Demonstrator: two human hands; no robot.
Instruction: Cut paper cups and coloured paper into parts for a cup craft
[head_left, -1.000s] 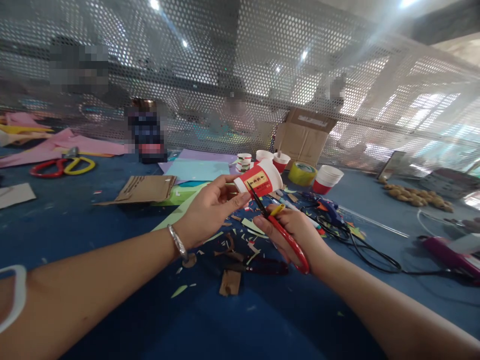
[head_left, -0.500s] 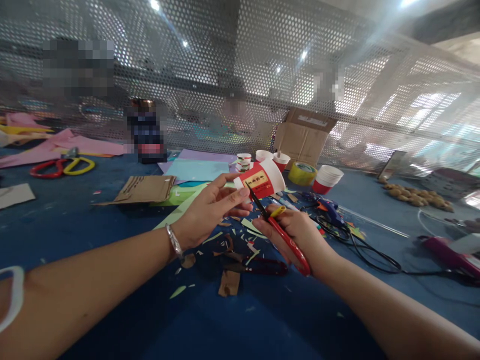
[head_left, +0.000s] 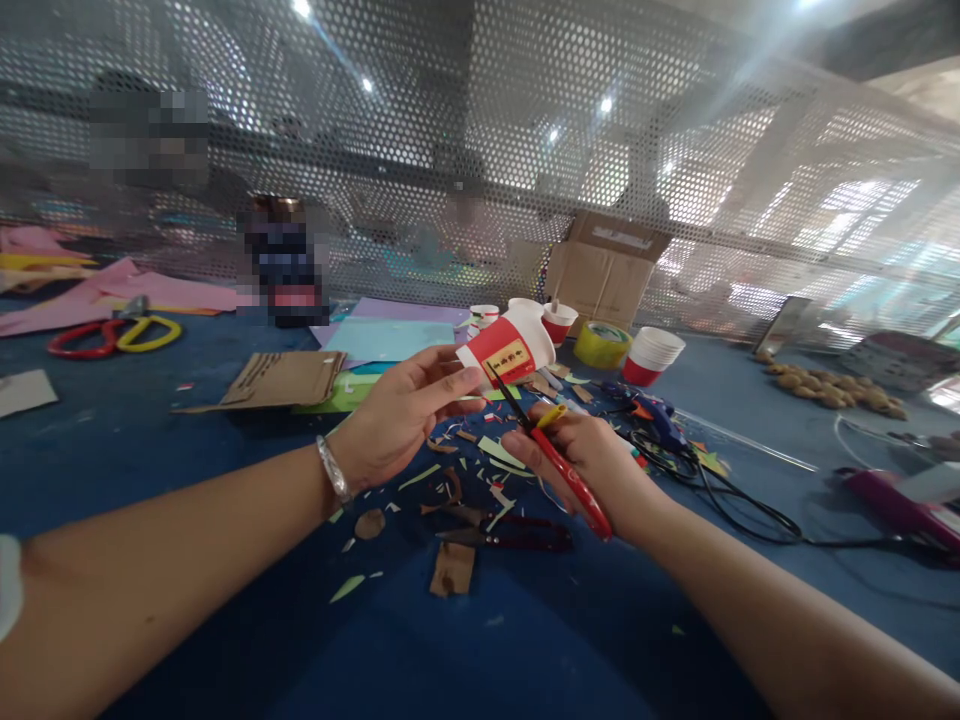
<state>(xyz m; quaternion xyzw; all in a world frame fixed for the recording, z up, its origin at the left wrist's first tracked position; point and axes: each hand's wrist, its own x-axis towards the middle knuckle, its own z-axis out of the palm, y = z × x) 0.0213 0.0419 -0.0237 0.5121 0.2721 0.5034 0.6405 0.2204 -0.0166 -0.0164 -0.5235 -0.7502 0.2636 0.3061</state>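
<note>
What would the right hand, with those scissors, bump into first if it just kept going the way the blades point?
Most likely the red paper cup held by the left hand: the scissors in the right hand already have their tips at its lower edge.

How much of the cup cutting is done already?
Done: paper scraps litter the blue table under the hands, so some cutting has happened. In hand: the left hand holds the red paper cup on its side, and the right hand has the scissors with their tips at its base. Left: the cup looks mostly whole.
</note>
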